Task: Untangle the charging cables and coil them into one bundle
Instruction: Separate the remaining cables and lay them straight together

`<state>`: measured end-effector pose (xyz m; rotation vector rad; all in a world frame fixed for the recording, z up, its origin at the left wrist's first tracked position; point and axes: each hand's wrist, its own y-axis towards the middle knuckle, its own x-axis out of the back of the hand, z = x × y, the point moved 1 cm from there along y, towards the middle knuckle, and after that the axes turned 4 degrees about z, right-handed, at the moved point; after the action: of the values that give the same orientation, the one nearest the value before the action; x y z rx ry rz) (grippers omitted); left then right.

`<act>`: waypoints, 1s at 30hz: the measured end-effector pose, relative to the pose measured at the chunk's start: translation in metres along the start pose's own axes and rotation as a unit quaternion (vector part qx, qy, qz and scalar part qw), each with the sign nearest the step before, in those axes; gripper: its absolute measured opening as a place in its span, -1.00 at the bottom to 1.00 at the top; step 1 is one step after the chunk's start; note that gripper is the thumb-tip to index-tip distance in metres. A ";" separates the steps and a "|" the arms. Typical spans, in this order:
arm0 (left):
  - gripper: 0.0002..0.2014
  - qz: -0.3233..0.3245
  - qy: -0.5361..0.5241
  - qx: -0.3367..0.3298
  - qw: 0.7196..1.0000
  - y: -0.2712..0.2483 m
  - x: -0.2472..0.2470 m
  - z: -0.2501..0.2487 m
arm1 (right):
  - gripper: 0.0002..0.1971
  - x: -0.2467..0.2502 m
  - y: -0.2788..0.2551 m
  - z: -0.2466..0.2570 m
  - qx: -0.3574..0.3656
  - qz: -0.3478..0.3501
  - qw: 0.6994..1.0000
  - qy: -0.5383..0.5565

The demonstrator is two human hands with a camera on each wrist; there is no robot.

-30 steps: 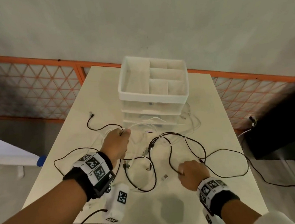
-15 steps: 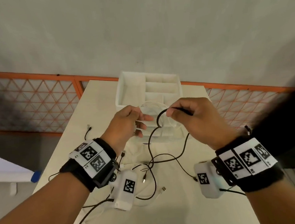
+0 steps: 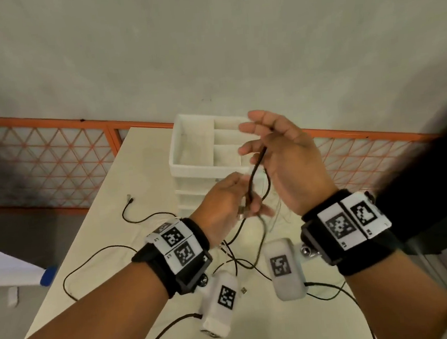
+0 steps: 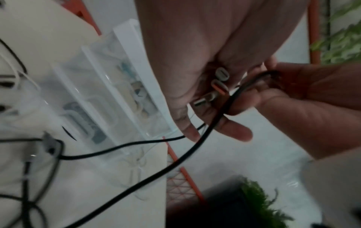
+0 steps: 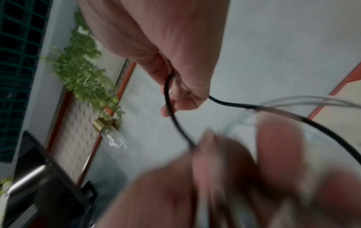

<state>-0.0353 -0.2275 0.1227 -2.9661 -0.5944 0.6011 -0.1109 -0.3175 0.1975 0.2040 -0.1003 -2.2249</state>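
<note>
Both hands are raised above the table. My left hand (image 3: 247, 203) grips a cluster of cable plugs (image 4: 218, 83) together with strands of black and white cable. From it a black cable (image 3: 254, 172) rises to my right hand (image 3: 259, 150), which pinches it against the thumb while the other fingers spread out. In the right wrist view the black cable (image 5: 170, 100) loops from the right hand (image 5: 175, 64) down to the blurred left hand (image 5: 215, 177). The rest of the black cables (image 3: 90, 260) trail loose on the table (image 3: 141, 159).
A white drawer organiser (image 3: 196, 150) stands at the table's far end, just behind the hands. A loose plug end (image 3: 129, 196) lies at the left. White cables (image 3: 276, 213) hang near the organiser. An orange mesh fence (image 3: 42, 162) runs behind the table; a dark object (image 3: 419, 194) sits to the right.
Both hands have lifted from the table with cables. The right hand has risen above the left and swung the black cable up; the left has moved right, under it.
</note>
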 end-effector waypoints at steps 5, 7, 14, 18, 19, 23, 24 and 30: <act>-0.72 -0.075 0.093 0.076 0.990 -0.015 0.040 0.035 | -0.62 0.055 0.020 0.005 0.029 -0.143 0.989 0.034; -0.72 -0.110 0.106 0.101 0.983 -0.022 0.053 0.046 | -0.54 0.073 0.025 0.004 0.036 -0.190 0.980 0.045; -0.79 -0.151 -0.008 0.081 0.985 -0.024 0.065 0.020 | -0.59 0.103 0.026 -0.039 -0.087 -0.149 0.940 -0.295; -0.78 -0.104 0.010 0.062 0.993 -0.020 0.049 -0.001 | -0.50 0.067 0.000 -0.055 -0.073 0.033 0.878 -0.471; -0.77 -0.089 0.021 0.061 0.994 -0.019 0.044 -0.003 | -0.53 0.053 -0.005 -0.058 -0.055 0.074 0.868 -0.488; -0.75 -0.061 0.043 0.064 0.995 -0.017 0.039 -0.001 | -0.82 0.036 0.000 -0.066 -0.031 0.059 0.846 -0.530; -0.74 -0.060 0.053 0.069 0.994 -0.019 0.043 0.002 | -0.80 0.043 0.004 -0.065 -0.031 0.033 0.851 -0.523; -0.77 -0.054 0.031 0.094 0.994 -0.034 0.065 0.018 | -0.77 0.084 0.021 -0.058 -0.029 -0.064 0.863 -0.500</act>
<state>0.0010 -0.1715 0.0870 -2.7465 -0.6506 0.5223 -0.1348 -0.3963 0.1336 -1.0251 -0.5880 -2.2338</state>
